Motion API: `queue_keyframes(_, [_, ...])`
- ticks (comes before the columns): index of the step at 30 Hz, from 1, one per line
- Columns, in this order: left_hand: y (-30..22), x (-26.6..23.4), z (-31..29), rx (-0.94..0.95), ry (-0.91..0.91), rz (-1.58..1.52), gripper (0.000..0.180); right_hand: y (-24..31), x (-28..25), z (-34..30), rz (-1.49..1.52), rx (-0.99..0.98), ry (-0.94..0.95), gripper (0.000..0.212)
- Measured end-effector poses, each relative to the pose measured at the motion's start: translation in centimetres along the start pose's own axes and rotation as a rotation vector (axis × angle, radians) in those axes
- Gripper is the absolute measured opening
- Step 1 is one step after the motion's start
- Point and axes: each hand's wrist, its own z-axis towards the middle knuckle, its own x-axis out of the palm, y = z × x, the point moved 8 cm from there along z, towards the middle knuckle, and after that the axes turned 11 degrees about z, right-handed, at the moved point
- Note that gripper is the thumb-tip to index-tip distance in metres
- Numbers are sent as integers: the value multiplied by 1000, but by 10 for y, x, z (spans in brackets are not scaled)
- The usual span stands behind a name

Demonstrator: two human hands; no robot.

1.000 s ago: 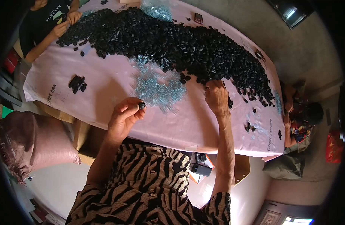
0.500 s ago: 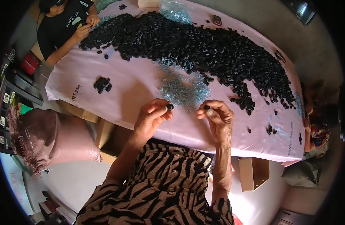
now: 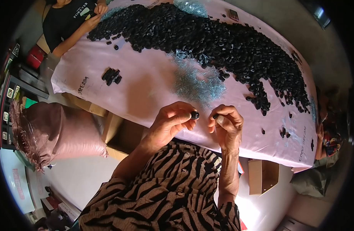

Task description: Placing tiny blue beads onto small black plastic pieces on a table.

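My left hand point(image 3: 173, 121) pinches a small black ribbed cylindrical part point(image 3: 194, 115) between thumb and forefinger, its round end facing right. Close beside it, my right hand point(image 3: 228, 123) holds another small black piece point(image 3: 215, 116) at its fingertips, mostly covered by the thumb and finger. A narrow gap separates the two pieces. Both hands are over the near edge of the pink cloth-covered table point(image 3: 146, 86). Just beyond them lies a scatter of small shiny bluish metal pieces point(image 3: 200, 84), too fine to make out singly. Behind that stretches a long heap of black parts point(image 3: 223, 42).
A small separate pile of black parts point(image 3: 112, 76) lies at left. A phone point(image 3: 233, 15) rests at the far edge. One co-worker point(image 3: 75, 23) handles something at far left; another person's arm point(image 3: 320, 133) shows at right. A stuffed pink sack point(image 3: 75, 131) and cardboard boxes point(image 3: 263, 177) stand below.
My left hand has moved right, bringing its black part closer to the piece in my right hand. The whole view has shifted slightly. Both pinches are kept.
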Motion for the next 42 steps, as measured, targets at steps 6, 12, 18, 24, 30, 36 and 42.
queue_keyframes(6, [-3,-4,-3,19,2,-48,18,-1,13,-12,-362,-6,27,17])
queue_keyframes(12, [-3,-9,-4,24,-30,-7,19,-4,27,-16,-435,-20,48,17])
queue_keyframes(18, [-1,-10,-4,20,-47,-4,19,2,32,-17,-467,-40,-27,16])
queue_keyframes(24, [-1,-11,-4,23,-92,76,18,5,35,-17,-593,-97,-4,18])
queue_keyframes(30, [-1,-10,-3,49,-108,154,16,9,36,-16,-713,-145,-9,20])
queue_keyframes(36, [-2,-10,-3,57,-119,225,16,7,32,-15,-792,-157,-5,20])
queue_keyframes(42, [-2,-9,-3,52,-131,286,15,5,29,-15,-815,-144,-6,20])
